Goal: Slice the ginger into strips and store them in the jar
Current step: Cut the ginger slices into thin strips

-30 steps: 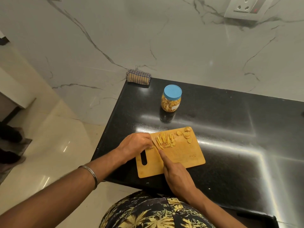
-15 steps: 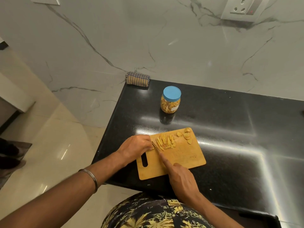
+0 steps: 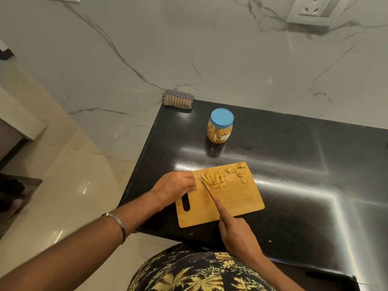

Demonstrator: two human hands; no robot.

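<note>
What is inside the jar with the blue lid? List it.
Through the clear wall of the jar, yellowish pieces fill it nearly to the top; they resemble the ginger strips on the board. The blue lid is on, hiding the very top; a label covers part.

A folded checked cloth (image 3: 178,101) lies at the black counter's (image 3: 294,164) back corner against the marble wall (image 3: 189,49); a socket plate (image 3: 312,9) sits high on it

Left hand (image 3: 175,186) at frame centre, knuckles up, fingers curled down. Right hand (image 3: 238,236) lower right of centre, fist closed, index finger extended forward. Both forearms enter from the bottom edge.
</note>
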